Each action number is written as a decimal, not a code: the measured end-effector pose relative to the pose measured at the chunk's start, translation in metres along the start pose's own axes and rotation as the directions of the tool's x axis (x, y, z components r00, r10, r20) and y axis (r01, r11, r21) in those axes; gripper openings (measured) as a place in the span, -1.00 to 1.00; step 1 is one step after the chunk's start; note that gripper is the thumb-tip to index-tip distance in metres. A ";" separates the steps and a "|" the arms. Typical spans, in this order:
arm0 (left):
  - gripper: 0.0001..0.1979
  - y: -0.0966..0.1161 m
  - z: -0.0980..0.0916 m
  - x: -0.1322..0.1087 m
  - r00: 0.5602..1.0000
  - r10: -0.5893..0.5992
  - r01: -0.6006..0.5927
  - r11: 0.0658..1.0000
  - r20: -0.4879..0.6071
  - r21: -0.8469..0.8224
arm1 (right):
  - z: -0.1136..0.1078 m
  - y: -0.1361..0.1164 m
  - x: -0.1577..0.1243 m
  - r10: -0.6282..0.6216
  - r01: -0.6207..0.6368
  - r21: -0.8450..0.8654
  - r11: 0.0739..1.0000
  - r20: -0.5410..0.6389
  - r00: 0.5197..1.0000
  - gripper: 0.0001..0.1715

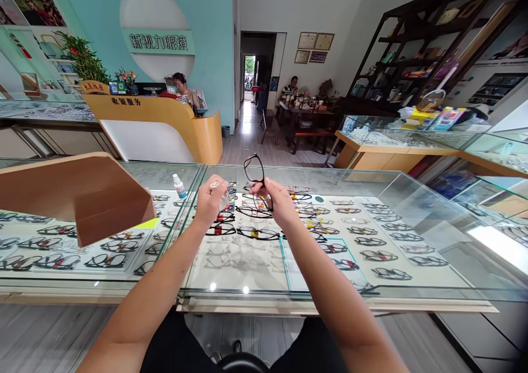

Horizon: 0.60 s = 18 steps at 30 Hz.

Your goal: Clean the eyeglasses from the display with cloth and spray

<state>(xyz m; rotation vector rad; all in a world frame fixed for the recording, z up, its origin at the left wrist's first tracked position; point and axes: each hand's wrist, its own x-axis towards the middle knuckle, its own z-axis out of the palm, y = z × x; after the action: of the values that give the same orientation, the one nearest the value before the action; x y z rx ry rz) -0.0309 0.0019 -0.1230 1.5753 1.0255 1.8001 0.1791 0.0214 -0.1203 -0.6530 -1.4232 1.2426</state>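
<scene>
My right hand (278,199) is closed on a pair of dark-framed eyeglasses (254,168), holding them upright above the glass display case (243,276). One lens points up; the other hangs lower beside my fingers. To the left, my left hand (210,198) is a fist around a bunched, pale cloth (224,201), only partly showing between the fingers. The two hands are apart. Beneath the glass lie rows of eyeglass frames (258,233). A white spray bottle (179,186) stands on the case left of my left hand.
A brown angled board (82,191) stands on the counter at left. A teal-edged tray (291,268) lies below my right forearm. Beyond are a curved reception desk (206,136) with a seated person, another person at a table, and more glass cases (396,144) at right.
</scene>
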 end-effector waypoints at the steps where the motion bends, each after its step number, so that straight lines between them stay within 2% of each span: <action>1: -0.53 0.001 0.000 -0.001 0.999 0.054 -0.054 0.995 0.005 0.085 | 0.000 -0.001 -0.001 0.012 -0.011 -0.011 1.000 0.021 1.000 -0.31; 3: -0.47 0.001 0.001 -0.004 0.990 0.139 -0.139 0.967 0.016 0.215 | -0.002 -0.004 -0.001 0.017 -0.013 -0.057 0.998 0.068 0.998 -0.28; 6: -0.70 -0.002 0.002 -0.007 0.963 0.267 -0.259 0.908 0.023 0.328 | -0.009 -0.009 0.000 0.039 -0.016 -0.131 0.991 0.180 0.983 -0.27; 7: -0.70 -0.003 0.002 -0.007 0.948 0.316 -0.306 0.880 0.033 0.365 | -0.011 -0.010 0.001 0.057 -0.024 -0.148 0.989 0.219 0.974 -0.28; 9: -0.41 -0.006 0.001 -0.007 0.917 0.390 -0.389 0.817 0.089 0.426 | -0.016 -0.013 0.001 0.089 -0.043 -0.170 0.984 0.273 0.958 -0.30; 11: -0.28 -0.008 0.000 -0.007 0.891 0.420 -0.451 0.769 0.173 0.453 | -0.020 -0.015 0.001 0.108 -0.055 -0.184 0.981 0.295 0.949 -0.32; 14: -0.23 -0.012 -0.002 -0.006 0.873 0.422 -0.488 0.738 0.246 0.467 | -0.023 -0.017 0.001 0.125 -0.064 -0.199 0.978 0.313 0.941 -0.34; 18: -0.26 -0.013 -0.003 -0.006 0.851 0.461 -0.525 0.731 0.252 0.436 | -0.025 -0.022 0.001 0.135 -0.061 -0.223 0.973 0.331 0.934 -0.31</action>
<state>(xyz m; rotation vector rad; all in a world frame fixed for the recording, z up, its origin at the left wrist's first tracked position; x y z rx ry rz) -0.0340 0.0041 -0.1370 2.4459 1.1366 1.8104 0.2070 0.0241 -0.1032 -0.6778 -1.8514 1.3438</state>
